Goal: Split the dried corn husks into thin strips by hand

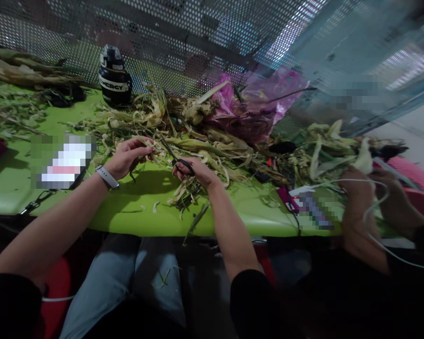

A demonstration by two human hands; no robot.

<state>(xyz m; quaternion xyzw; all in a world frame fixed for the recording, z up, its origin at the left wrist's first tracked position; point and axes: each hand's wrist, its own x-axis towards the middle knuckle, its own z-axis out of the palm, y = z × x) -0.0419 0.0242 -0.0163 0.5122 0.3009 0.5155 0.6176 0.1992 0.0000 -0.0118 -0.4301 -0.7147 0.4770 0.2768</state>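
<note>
Black-handled scissors (183, 165) are in my right hand (202, 172), with fingers closed through the loops and the blades pointing up and to the left. My left hand (129, 153), a pale band on its wrist, is raised just left of the blades. Its thumb and fingertips pinch what looks like a small pale piece of corn husk (153, 143), partly hidden by the fingers. Behind both hands spreads a heap of corn husks (212, 146), with cut scraps (188, 192) lying below my right hand.
A black bottle (115, 82) stands behind, near the perforated metal panel (155, 42). A pink plastic bag (254, 108) leans on the heap. Phones lie on the green table (134, 219) at left and right. Another person's hands (356, 181) hold husks at the right, near a white cable (325, 182).
</note>
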